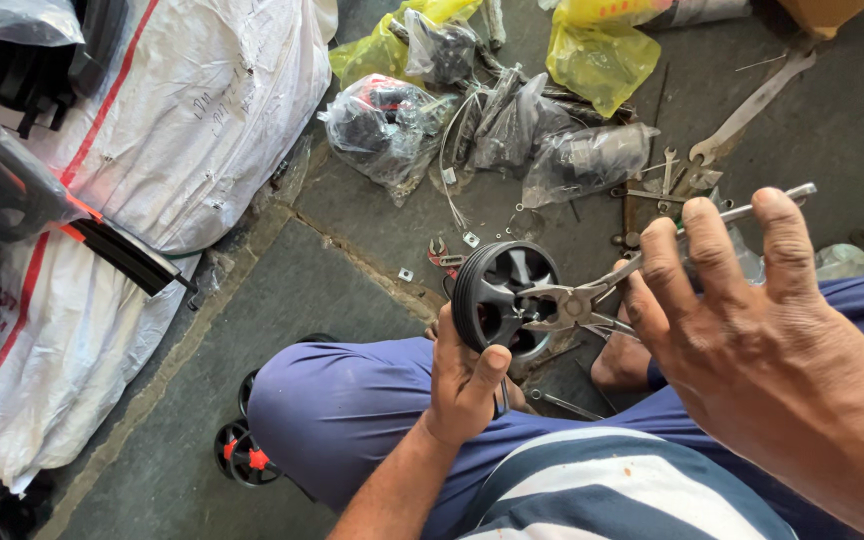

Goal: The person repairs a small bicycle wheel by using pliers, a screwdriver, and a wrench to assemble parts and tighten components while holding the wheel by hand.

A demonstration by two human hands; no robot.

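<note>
Bright, even daylight across the stone floor point(352, 290); shadows soft and short. White sacks point(202, 110) at left near blown out. Glare on clear plastic bags point(392, 125) and yellow bags point(597, 50). Right hand point(762, 350) close to lens, slightly soft. Wide-angle stretch at edges. Centre sharp.

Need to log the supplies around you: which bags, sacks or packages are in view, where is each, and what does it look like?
White woven sack: upper left, bulky, red stripes, handwritten marks.
Yellow plastic bags: top centre, crumpled.
Clear plastic bags: floor below the yellow ones, holding dark parts.
Cardboard box: top right corner, brown, only an edge visible.
No screens or signs visible.
</note>
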